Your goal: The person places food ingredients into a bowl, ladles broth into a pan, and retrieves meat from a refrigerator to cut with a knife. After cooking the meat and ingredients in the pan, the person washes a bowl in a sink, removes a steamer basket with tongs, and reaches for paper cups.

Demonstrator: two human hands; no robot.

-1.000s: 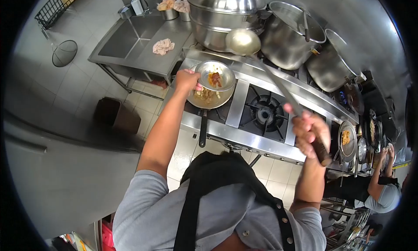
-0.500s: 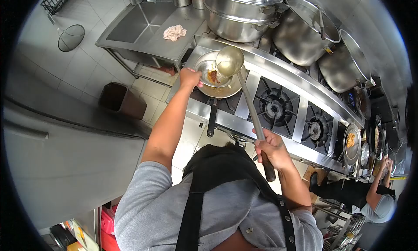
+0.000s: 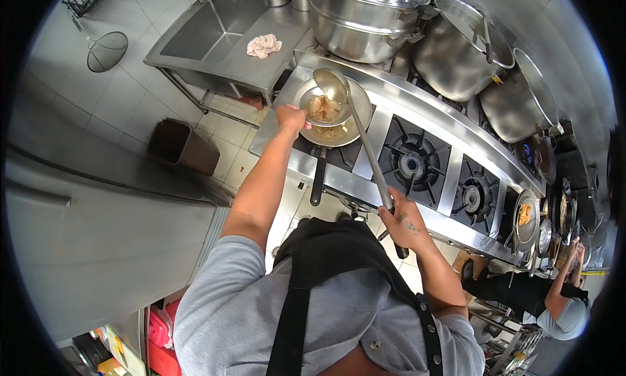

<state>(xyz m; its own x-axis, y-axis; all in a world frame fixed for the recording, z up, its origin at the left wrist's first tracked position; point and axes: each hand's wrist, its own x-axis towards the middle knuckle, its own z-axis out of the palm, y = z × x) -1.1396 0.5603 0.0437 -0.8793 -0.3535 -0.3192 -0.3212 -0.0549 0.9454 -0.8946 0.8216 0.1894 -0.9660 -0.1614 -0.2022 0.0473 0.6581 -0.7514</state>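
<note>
My left hand [image 3: 293,118] is closed on the rim of a small metal bowl [image 3: 302,103], held over a frying pan [image 3: 362,118] on the stove. Brownish food or sauce [image 3: 324,107] lies in the bowl, and some liquid with pale bits shows in the pan below it. My right hand [image 3: 404,219] grips the long handle of a ladle [image 3: 331,84], whose tilted head is over the bowl. The pan's black handle [image 3: 318,180] points toward me, with neither hand on it.
Gas burners [image 3: 411,164] run to the right. Large steel pots [image 3: 453,63] and a steamer [image 3: 358,33] stand behind. A sink [image 3: 208,37] and crumpled cloth [image 3: 264,46] are at left, above a brown bin [image 3: 182,148]. Another person [image 3: 541,294] works at far right.
The ladle's head has tipped over and moved slightly left above the bowl. My right hand has rolled so its back shows. More brownish liquid shows in the bowl.
</note>
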